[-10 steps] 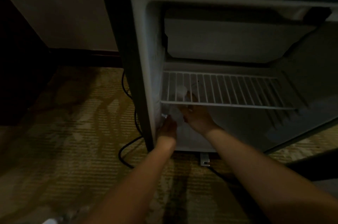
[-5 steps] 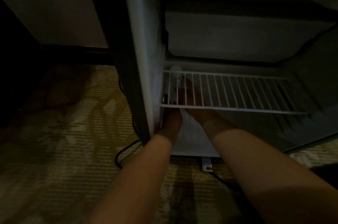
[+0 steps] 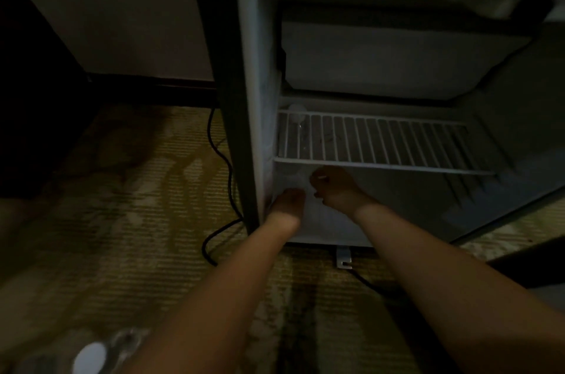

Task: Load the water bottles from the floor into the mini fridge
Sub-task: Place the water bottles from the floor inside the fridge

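Dimly, both hands reach into the open mini fridge (image 3: 253,98), just under its wire shelf (image 3: 382,165).
Fridge fills 12 to 3 o'clock, standing on patterned carpet (image 3: 122,190); left hand (image 3: 287,201) and right hand (image 3: 336,188) sit near each other, not touching, at the lower compartment's front left; right fingers curl, left fingers are hidden; what either holds, I cannot tell; one water bottle (image 3: 298,120) shows through the wires at the shelf's 10 o'clock corner; a second bottle (image 3: 91,355) lies on the carpet at 7 o'clock.
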Action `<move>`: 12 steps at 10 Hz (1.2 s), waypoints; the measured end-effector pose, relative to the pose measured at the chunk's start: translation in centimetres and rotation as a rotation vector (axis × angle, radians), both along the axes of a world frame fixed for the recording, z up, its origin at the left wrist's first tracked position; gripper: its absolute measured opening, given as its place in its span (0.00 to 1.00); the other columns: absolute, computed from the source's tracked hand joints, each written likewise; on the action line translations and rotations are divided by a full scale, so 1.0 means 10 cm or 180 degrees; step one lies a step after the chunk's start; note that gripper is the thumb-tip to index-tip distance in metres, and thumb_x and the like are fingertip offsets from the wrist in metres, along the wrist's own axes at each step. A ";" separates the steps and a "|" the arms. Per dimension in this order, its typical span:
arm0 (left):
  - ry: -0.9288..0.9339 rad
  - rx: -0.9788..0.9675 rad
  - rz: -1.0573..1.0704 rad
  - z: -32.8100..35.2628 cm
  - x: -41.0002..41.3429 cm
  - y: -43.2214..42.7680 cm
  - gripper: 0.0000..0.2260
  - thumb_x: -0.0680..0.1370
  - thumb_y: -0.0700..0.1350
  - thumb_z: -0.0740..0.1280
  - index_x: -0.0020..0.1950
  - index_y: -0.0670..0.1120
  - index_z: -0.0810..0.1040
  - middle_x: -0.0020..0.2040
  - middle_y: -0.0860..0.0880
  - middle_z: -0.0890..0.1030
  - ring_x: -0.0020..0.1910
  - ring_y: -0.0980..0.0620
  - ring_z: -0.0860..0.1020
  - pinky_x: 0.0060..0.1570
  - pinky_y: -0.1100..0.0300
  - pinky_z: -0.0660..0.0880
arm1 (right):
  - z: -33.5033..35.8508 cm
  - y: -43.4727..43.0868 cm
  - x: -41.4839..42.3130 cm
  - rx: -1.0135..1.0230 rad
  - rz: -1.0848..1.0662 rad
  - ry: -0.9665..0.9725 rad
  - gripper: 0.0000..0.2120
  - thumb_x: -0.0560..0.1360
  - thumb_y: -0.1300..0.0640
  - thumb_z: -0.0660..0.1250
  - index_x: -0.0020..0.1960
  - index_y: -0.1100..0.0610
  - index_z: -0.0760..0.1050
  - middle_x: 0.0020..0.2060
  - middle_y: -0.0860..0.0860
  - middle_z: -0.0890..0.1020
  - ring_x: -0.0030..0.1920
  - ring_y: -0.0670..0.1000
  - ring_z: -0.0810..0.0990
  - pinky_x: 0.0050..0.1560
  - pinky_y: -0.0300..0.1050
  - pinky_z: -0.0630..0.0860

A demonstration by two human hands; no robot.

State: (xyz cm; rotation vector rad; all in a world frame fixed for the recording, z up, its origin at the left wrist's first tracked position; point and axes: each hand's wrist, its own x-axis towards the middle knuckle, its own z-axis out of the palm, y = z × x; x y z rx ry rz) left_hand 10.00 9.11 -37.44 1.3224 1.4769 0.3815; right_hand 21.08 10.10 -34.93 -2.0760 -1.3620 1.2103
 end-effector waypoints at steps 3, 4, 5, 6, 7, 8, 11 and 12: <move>-0.0285 -0.0098 -0.0147 0.51 -0.42 -0.55 0.13 0.81 0.45 0.57 0.38 0.45 0.74 0.44 0.42 0.77 0.48 0.46 0.76 0.59 0.48 0.74 | 0.61 -0.61 -0.08 -0.0348 0.0568 -0.0316 0.15 0.80 0.56 0.60 0.61 0.65 0.74 0.57 0.62 0.79 0.48 0.55 0.79 0.29 0.33 0.69; -0.0110 0.0076 -0.0287 0.84 -0.60 -0.66 0.11 0.81 0.45 0.57 0.44 0.43 0.75 0.46 0.41 0.77 0.48 0.42 0.78 0.58 0.48 0.74 | 0.91 -0.75 -0.17 -0.0292 0.0819 -0.0486 0.16 0.80 0.56 0.59 0.62 0.64 0.73 0.56 0.61 0.80 0.50 0.55 0.80 0.32 0.34 0.71; 0.0105 0.0271 -0.0311 1.30 -0.91 -0.87 0.11 0.81 0.46 0.58 0.42 0.45 0.75 0.46 0.42 0.77 0.51 0.41 0.78 0.60 0.46 0.74 | 1.38 -0.96 -0.37 -0.0127 0.1172 -0.0603 0.16 0.80 0.54 0.60 0.62 0.61 0.74 0.54 0.57 0.79 0.46 0.51 0.80 0.35 0.36 0.72; 0.0376 0.0498 -0.0453 1.45 -1.08 -0.88 0.12 0.81 0.46 0.58 0.50 0.41 0.78 0.46 0.45 0.77 0.50 0.45 0.77 0.54 0.55 0.73 | 1.64 -0.98 -0.47 -0.0066 0.1517 -0.0688 0.15 0.80 0.54 0.59 0.63 0.59 0.73 0.49 0.52 0.77 0.43 0.47 0.78 0.35 0.35 0.71; 0.0781 0.0643 -0.0580 1.82 -1.40 -1.13 0.15 0.81 0.47 0.57 0.58 0.39 0.77 0.50 0.45 0.78 0.57 0.44 0.76 0.52 0.59 0.69 | 2.04 -1.18 -0.72 0.0148 0.1845 -0.0961 0.15 0.79 0.53 0.60 0.63 0.59 0.74 0.49 0.53 0.79 0.45 0.48 0.79 0.45 0.41 0.74; 0.1122 0.0761 -0.0692 2.18 -1.74 -1.43 0.16 0.81 0.49 0.58 0.63 0.42 0.75 0.60 0.44 0.77 0.60 0.46 0.75 0.54 0.59 0.69 | 2.41 -1.46 -1.04 0.0386 0.2111 -0.1152 0.15 0.79 0.54 0.61 0.62 0.58 0.74 0.51 0.53 0.79 0.47 0.49 0.78 0.51 0.45 0.74; 0.1743 0.0577 -0.0950 2.68 -2.72 -2.44 0.16 0.79 0.49 0.62 0.64 0.44 0.74 0.61 0.45 0.77 0.60 0.46 0.75 0.60 0.52 0.72 | 2.75 -2.44 -2.13 0.0580 0.2567 -0.1380 0.14 0.78 0.53 0.63 0.62 0.56 0.75 0.60 0.53 0.77 0.59 0.53 0.76 0.55 0.44 0.72; 0.1835 0.0451 -0.0951 2.58 -3.02 -2.82 0.16 0.78 0.49 0.63 0.63 0.43 0.75 0.62 0.45 0.77 0.59 0.46 0.76 0.61 0.53 0.72 | 2.65 -2.82 -2.45 0.0536 0.2589 -0.1269 0.15 0.77 0.55 0.64 0.63 0.57 0.74 0.60 0.54 0.78 0.57 0.53 0.77 0.55 0.45 0.74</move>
